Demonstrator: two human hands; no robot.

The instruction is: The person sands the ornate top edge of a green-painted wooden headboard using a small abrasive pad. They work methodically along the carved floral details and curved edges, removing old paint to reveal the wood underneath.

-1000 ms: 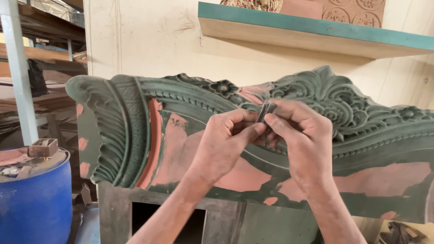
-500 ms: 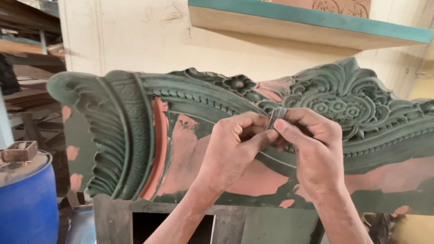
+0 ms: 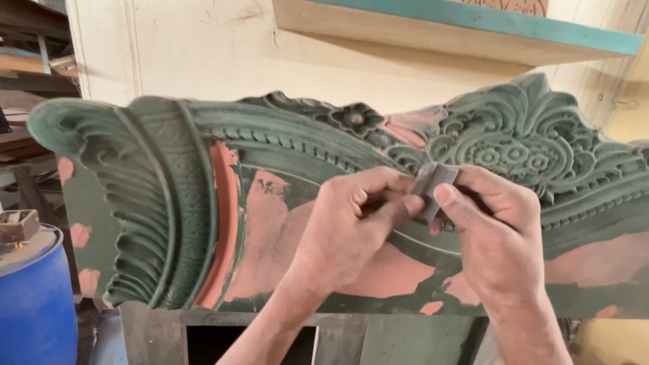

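both hands are meeting in front of a big carved wooden panel (image 3: 203, 203) that is standing upright, painted dark green with pink patches showing through. the left hand (image 3: 351, 230) and the right hand (image 3: 493, 236) are both pinching a small grey folded piece (image 3: 430, 189), which looks like sandpaper, right up against the carved curve in the middle of the panel. the left hand is curled almost closed, with its thumb and fingers squeezing the lower edge of the piece. the right hand is curled too, with its thumb pressing on the side of the piece and its fingers tucked behind. the little piece is looking thin, light and bendy, so it is best gripped by its folded edges with the fingertips. the panel is looking heavy and stiff, and its fine flowers and leaves could chip. a blue barrel (image 3: 30, 304) is sitting low on the left with a small block (image 3: 17, 225) on top. a shelf with a teal edge (image 3: 473, 27) is hanging on the wall above.
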